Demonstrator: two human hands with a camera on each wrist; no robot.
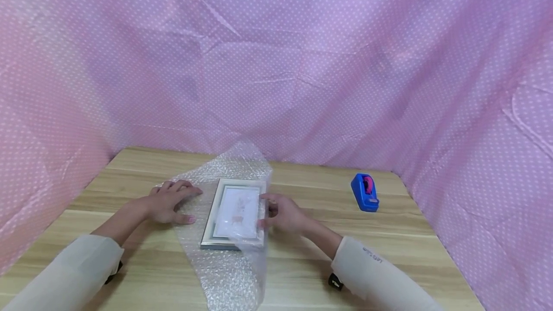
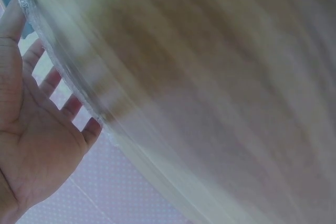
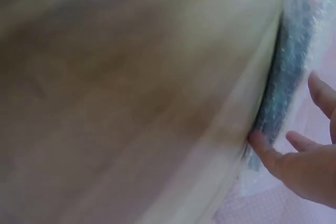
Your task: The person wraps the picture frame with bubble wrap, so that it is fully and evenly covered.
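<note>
Frame [image 1: 235, 212] partly inside bubble wrap [image 1: 235, 275]; pink roll [image 1: 367, 185] in dispenser [image 1: 366, 206]

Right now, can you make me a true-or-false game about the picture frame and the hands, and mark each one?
1. The picture frame lies on bubble wrap. True.
2. The blue tape dispenser is right of the frame. True.
3. The left hand holds the dispenser. False: it is at the wrap's left side.
4. The right hand is at the frame's right side. True.
5. The frame stands upright. False: it lies flat.
</note>
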